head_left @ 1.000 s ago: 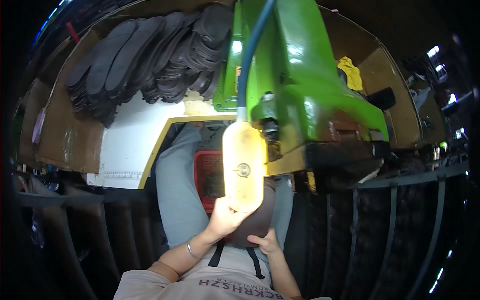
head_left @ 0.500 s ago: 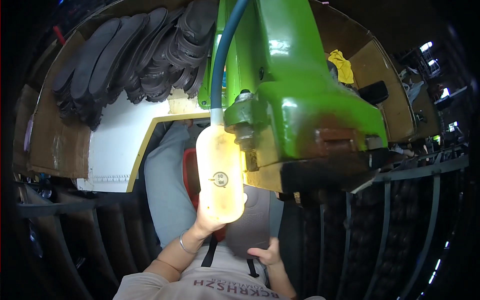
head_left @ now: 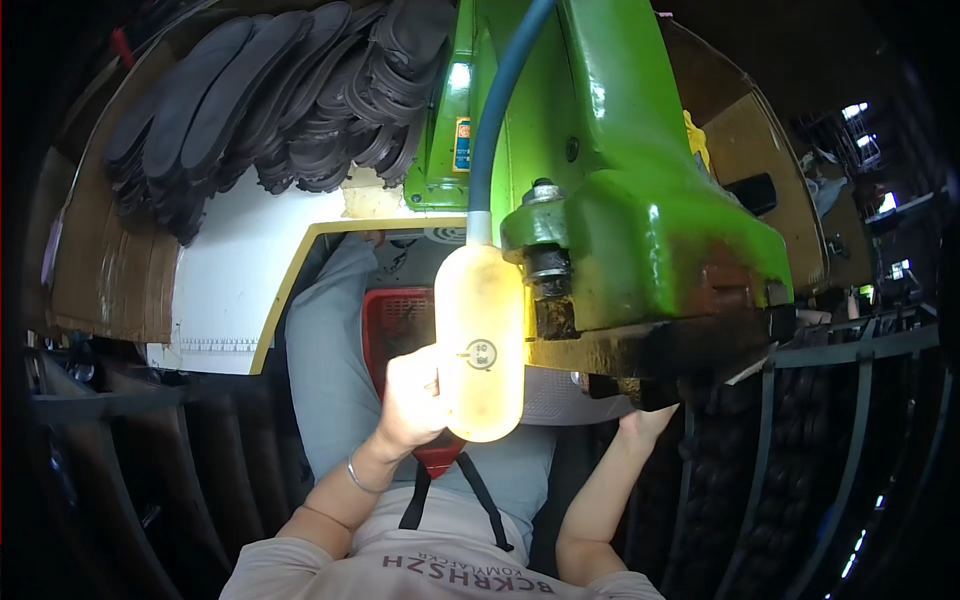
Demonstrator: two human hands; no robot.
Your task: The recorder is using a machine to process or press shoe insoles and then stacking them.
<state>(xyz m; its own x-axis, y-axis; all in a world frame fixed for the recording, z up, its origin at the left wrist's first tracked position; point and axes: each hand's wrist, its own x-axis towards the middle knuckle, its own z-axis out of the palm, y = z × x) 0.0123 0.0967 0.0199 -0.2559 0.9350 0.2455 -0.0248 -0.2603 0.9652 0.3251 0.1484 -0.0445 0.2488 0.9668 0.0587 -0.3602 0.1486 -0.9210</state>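
Note:
A grey shoe sole (head_left: 572, 408) with a textured face lies crosswise beneath the head of the green machine (head_left: 625, 240). My right hand (head_left: 645, 425) grips its right end, fingertips partly hidden under the machine's dark lower edge. My left hand (head_left: 412, 400) is closed at the sole's left end, where a glowing lamp (head_left: 480, 340) covers the fingertips and the part they hold. This lamp hangs on a blue flexible arm (head_left: 490, 130) in front of the machine's bolt (head_left: 545, 235).
Stacked dark soles (head_left: 225, 95) with ragged edges fill the far left of the white, yellow-edged table (head_left: 235, 280). A red basket (head_left: 372, 320) sits below, between my legs. Cardboard boxes (head_left: 775, 175) stand at the right, and metal rails (head_left: 860, 350) run along that side.
The sole has turned from lengthwise to crosswise and gone under the machine head. My right hand has moved up and right; my left hand has risen slightly. The view has shifted.

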